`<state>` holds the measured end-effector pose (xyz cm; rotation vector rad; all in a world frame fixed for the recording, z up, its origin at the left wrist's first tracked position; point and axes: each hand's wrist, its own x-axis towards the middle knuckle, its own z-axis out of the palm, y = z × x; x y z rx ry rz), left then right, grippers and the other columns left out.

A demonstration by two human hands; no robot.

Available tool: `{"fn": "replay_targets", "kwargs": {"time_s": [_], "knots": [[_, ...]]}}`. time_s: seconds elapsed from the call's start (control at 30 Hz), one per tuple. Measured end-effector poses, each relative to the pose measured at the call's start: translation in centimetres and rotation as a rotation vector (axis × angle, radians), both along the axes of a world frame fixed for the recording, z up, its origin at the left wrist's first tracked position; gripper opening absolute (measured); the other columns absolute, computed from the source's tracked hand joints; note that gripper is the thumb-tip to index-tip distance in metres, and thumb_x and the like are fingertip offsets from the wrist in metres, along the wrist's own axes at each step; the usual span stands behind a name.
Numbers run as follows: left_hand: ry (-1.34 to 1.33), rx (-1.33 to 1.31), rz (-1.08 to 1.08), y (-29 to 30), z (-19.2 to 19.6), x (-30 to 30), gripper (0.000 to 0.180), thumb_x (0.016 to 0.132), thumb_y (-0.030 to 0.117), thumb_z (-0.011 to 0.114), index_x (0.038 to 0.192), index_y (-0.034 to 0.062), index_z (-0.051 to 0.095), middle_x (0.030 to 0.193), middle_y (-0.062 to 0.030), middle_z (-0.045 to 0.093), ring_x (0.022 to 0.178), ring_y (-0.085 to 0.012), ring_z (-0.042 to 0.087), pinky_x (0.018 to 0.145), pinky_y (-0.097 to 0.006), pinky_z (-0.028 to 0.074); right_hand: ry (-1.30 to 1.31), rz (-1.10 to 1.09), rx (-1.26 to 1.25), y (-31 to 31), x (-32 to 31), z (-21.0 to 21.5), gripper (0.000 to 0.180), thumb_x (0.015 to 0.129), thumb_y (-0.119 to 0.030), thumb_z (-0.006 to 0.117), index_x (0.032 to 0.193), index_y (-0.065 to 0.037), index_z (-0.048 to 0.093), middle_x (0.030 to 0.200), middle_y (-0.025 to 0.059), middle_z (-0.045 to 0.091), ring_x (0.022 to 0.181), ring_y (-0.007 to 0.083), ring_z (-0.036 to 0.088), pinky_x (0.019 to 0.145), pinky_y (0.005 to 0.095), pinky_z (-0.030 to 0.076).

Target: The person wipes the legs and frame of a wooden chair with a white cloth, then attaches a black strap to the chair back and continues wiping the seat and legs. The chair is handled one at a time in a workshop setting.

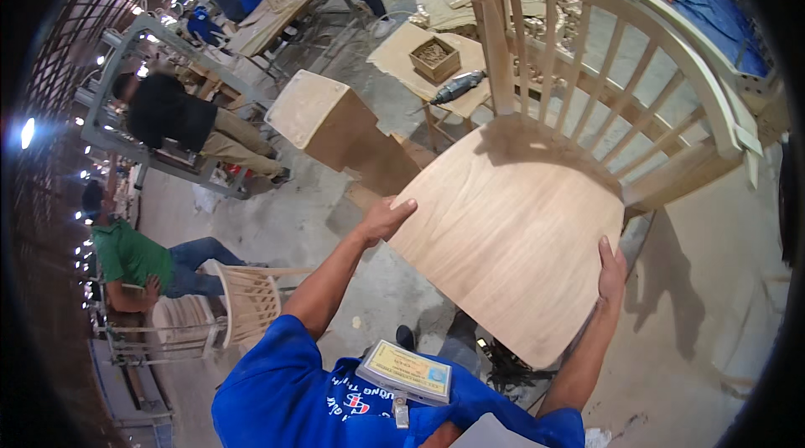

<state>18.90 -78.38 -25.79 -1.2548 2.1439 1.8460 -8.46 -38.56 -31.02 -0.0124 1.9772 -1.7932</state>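
A pale wooden chair is tilted in front of me, its broad seat (511, 230) toward me and its slatted backrest (496, 54) at the far right. My left hand (387, 220) grips the seat's left edge, thumb on top and fingers mostly hidden underneath. On the right edge, my right hand (612, 270) holds the seat the same way, with its thumb showing along the side. The backrest lies against a pale frame with small blocks at its top rail. Whatever supports the chair from below is hidden by the seat.
Beyond the seat, a small table (394, 50) bears a wooden box (434, 58) of small pieces and a grey power tool (459, 87). A tall box-shaped block (323, 113) stands left of the seat. Several people work farther left, one beside another chair (251, 301).
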Motion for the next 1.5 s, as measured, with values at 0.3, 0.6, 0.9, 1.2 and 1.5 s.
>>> {"fn": "replay_targets", "kwargs": {"time_s": [0.3,0.6,0.9,1.2,1.5], "knots": [[-0.111,-0.24,-0.125,3.7,1.0,15.0,0.053,0.097,0.047,0.066,0.113,-0.0041,0.07,0.097,-0.0037,0.069,0.086,-0.0117,0.059,0.076,-0.03,0.05,-0.02,-0.031,-0.069,5.1,13.2,1.4,0.051,0.1,-0.033,0.067,0.133,0.006,0.061,0.123,0.0052,0.067,0.11,0.0133,0.059,0.1,0.0297,0.045],[0.115,-0.255,-0.026,3.9,3.4,34.5,0.048,0.099,0.046,0.063,0.104,-0.0018,0.067,0.089,-0.0033,0.063,0.083,-0.0146,0.054,0.078,-0.033,0.048,0.2,-0.053,-0.241,10.0,29.6,14.1,0.045,0.1,-0.035,0.066,0.126,0.002,0.067,0.105,0.0023,0.069,0.092,0.008,0.059,0.081,0.0254,0.048],[0.737,0.005,0.23,13.3,14.4,42.3,0.059,0.1,0.042,0.061,0.136,-0.004,0.051,0.138,-0.0177,0.054,0.127,-0.0296,0.051,0.11,-0.046,0.039,0.438,-0.162,-0.328,19.2,44.8,30.1,0.045,0.098,-0.04,0.07,0.115,0.001,0.07,0.096,-0.0019,0.067,0.085,0.0045,0.056,0.072,0.0223,0.045],[0.82,0.267,0.208,22.8,17.5,38.1,0.075,0.103,0.058,0.049,0.144,-0.0041,0.047,0.141,-0.0161,0.055,0.127,-0.0285,0.055,0.109,-0.044,0.042,0.559,-0.345,-0.305,31.5,49.0,37.0,0.053,0.094,-0.041,0.073,0.116,0.007,0.07,0.1,0.0082,0.072,0.086,0.0114,0.066,0.076,0.0265,0.052],[0.817,-0.007,-0.174,37.9,16.7,24.5,0.053,0.101,0.05,0.061,0.115,-0.002,0.061,0.113,-0.0091,0.065,0.105,-0.018,0.061,0.092,-0.034,0.048,0.448,-0.458,-0.218,49.7,40.9,32.6,0.056,0.094,-0.044,0.074,0.116,0.007,0.069,0.105,0.0114,0.072,0.088,0.0131,0.067,0.079,0.0276,0.053]]}}
